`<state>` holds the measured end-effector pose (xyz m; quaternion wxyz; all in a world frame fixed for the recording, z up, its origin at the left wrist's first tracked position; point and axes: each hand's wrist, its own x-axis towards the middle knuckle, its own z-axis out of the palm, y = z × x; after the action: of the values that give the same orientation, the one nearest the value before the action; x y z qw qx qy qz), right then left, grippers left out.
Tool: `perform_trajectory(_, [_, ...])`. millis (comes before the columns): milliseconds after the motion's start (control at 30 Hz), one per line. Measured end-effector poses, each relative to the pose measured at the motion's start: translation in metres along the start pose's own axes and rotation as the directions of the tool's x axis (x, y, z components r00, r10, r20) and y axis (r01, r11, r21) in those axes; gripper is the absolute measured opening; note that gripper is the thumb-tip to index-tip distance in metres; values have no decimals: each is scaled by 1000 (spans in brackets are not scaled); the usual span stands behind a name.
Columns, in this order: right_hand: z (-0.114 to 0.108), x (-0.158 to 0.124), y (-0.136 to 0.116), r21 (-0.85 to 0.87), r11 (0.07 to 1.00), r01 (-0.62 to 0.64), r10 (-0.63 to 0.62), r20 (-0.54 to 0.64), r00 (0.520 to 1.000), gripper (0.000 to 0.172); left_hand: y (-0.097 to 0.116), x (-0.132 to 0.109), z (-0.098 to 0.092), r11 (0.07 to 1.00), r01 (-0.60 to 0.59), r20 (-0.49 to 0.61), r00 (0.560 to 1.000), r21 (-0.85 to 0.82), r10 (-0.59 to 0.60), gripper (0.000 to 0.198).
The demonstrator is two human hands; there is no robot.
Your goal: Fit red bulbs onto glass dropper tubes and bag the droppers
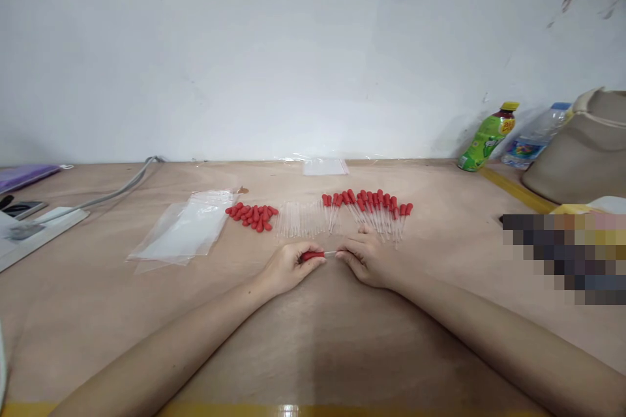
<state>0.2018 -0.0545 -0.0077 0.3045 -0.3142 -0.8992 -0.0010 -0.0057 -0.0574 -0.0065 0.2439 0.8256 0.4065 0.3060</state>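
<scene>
My left hand (293, 266) is closed around a red rubber dropper bulb (313, 255), pinched between thumb and fingers. From the bulb's right end a thin clear glass tube (330, 253) runs across to my right hand (366, 257), whose thumb and fingers pinch it. Bulb and tube lie in one line, touching; how deep the tube sits in the bulb is hidden. Beyond my left hand is a pile of loose red bulbs (252, 215). A row of bare glass tubes (300, 218) lies to its right. Farther right are several droppers with red bulbs fitted (376, 205).
Clear plastic bags (188, 228) lie at left, and a small bag (325, 167) lies by the wall. A grey cable (122, 190) and power strip (53, 228) occupy the far left. A green bottle (489, 138), a water bottle (535, 137) and a beige bag (580, 150) stand at right.
</scene>
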Motion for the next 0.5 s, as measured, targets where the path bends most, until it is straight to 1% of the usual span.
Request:
perform_trajectory(133, [0, 3, -3, -3, 999, -35, 35, 29, 999, 22, 0, -1, 0, 999, -31, -17, 999, 20, 31, 16])
perform_trajectory(367, [4, 4, -2, -4, 998, -65, 65, 134, 989, 27, -7, -1, 2, 995, -81, -21, 996, 53, 82, 15])
perform_trajectory(500, [-3, 9, -5, -30, 996, -80, 84, 197, 977, 27, -7, 1, 0, 989, -118, -10, 993, 92, 120, 15])
